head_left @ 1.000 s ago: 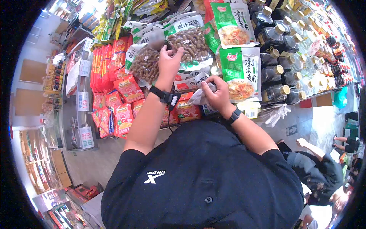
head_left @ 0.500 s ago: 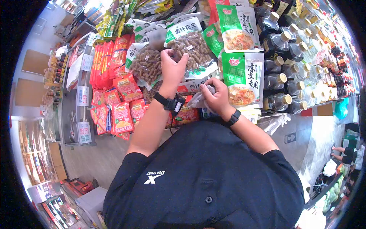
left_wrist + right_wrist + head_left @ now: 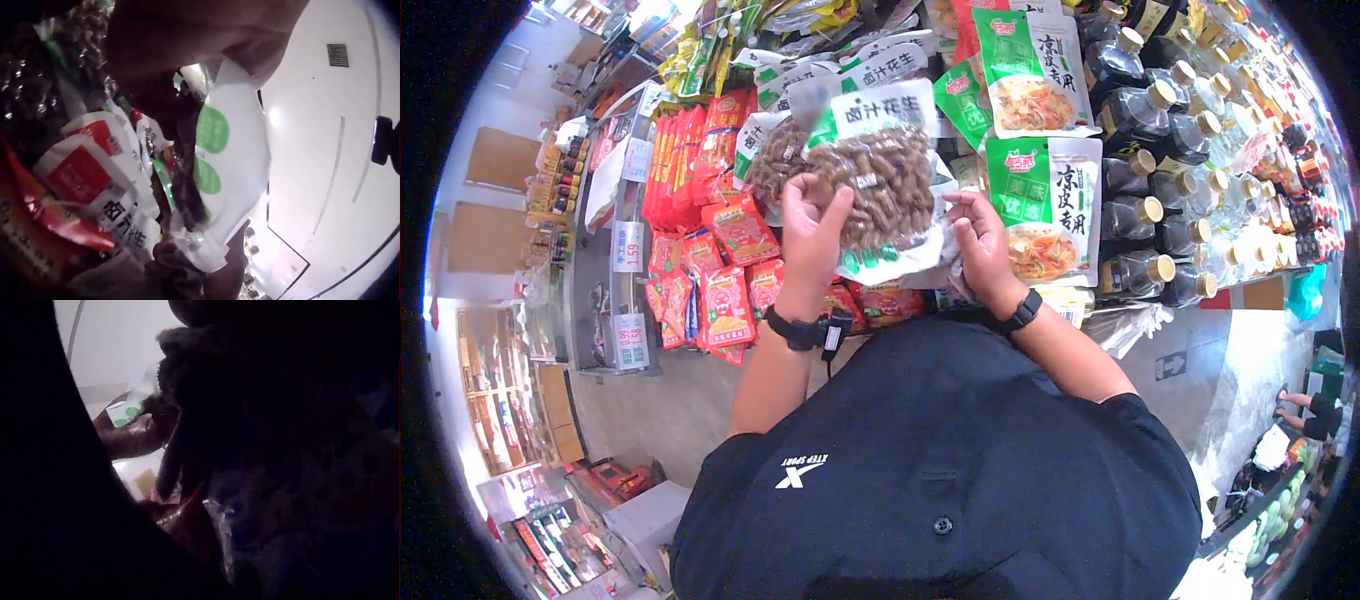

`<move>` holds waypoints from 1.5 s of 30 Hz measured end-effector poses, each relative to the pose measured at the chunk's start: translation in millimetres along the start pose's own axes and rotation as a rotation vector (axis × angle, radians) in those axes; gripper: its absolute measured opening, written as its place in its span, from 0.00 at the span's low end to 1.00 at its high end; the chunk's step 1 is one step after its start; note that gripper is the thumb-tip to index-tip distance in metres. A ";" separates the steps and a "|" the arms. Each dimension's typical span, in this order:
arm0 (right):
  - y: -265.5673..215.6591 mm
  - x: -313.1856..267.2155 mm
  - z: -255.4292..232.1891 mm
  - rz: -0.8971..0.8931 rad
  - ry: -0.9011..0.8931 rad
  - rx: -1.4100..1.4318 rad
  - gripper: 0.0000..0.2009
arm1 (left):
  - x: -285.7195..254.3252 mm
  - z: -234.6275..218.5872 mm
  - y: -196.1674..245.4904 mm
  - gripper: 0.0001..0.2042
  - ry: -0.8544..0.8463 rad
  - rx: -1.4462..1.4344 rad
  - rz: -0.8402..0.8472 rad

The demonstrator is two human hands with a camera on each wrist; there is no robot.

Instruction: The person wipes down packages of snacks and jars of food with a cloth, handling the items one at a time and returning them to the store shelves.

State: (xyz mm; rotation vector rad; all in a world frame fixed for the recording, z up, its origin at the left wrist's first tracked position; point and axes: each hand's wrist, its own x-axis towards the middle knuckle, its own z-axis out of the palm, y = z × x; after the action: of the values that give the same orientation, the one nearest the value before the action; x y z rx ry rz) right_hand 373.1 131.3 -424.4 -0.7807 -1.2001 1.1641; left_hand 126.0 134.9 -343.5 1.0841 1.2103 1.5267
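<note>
one peanut bag (image 3: pixel 878 195) is pinched at its left edge between thumb and fingers of the nearly closed left grip (image 3: pixel 812 230), most of it lying to the right of them. the right grip (image 3: pixel 984 248) curls round a crumpled grey wad (image 3: pixel 956 275) at the bag's right edge; whether it also pinches the bag, i cannot tell.

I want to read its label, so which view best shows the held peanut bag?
The head view: it shows the bag nearly whole, printed front visible. The left wrist view gives mainly a white part with green ovals; the right wrist view, mostly dark, a small piece.
</note>
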 end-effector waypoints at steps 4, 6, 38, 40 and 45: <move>-15.8 -1.9 3.4 0.051 -0.065 -0.050 0.28 | -31.7 -2.6 3.7 0.20 -0.060 -0.102 -0.174; -19.0 -3.7 0.3 0.125 -0.128 -0.069 0.25 | -37.3 -2.1 2.9 0.19 -0.114 -0.153 -0.148; -43.5 31.6 0.9 0.290 -0.146 -0.067 0.20 | -28.5 16.0 -3.9 0.21 -0.249 -0.151 -0.245; -44.6 34.6 2.1 0.282 -0.143 0.011 0.20 | -27.6 23.9 -0.3 0.20 -0.211 -0.307 -0.312; -26.6 36.1 -7.3 0.358 -0.139 0.058 0.17 | -25.9 25.6 -10.3 0.19 -0.216 -0.284 -0.286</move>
State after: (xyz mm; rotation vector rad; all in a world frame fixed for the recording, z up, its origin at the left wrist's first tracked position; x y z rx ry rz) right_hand 385.5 159.6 -391.0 -0.9057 -1.1630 1.5615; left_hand 157.8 116.8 -352.7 0.8236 0.9229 1.2786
